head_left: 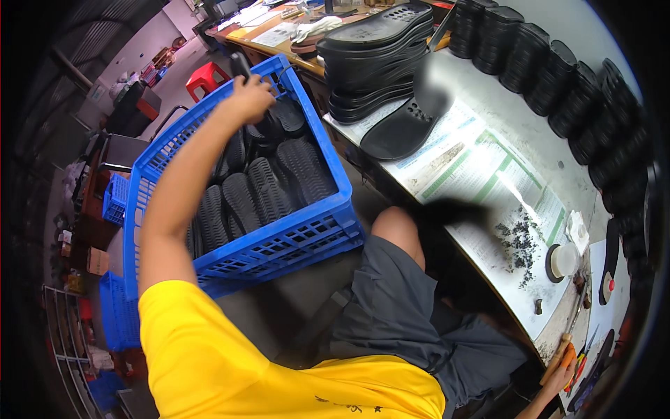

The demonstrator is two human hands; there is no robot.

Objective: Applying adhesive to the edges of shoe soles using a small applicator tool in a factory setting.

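A bright yellow soft-cloth T-shirt [230, 356] and creased dark-grey cloth shorts [391, 300] are closest to me, on the seated person. By the near end of the pale, smooth surface [502, 279], the right grip [560, 379] lies against a slim tool with a rounded wooden handle [555, 359]; I cannot tell whether the fingers close on it. Further along sit a squat, round, whitish container [564, 261], a crumpled white tissue [577, 232] and a scatter of fine black crumbs [518, 244] over flat sheets of green-printed paper [488, 171].

To the person's left stands a deep blue plastic crate with slotted walls [279, 244], packed with black, ridged, rubbery soles [269, 185], mostly on edge. Over its far end the left grip [251, 100] is closed around a smooth, dark, rounded sole [240, 65]; its tip pokes up beyond the fingers, above the crate's rim.

Level with that, a glossy black sole pierced with small round holes [401, 133] lies before a tall stack of similar soles [377, 59]. More black stacks [523, 56] curve along the surface's far side. Beyond the crate stands a red plastic stool [207, 79].
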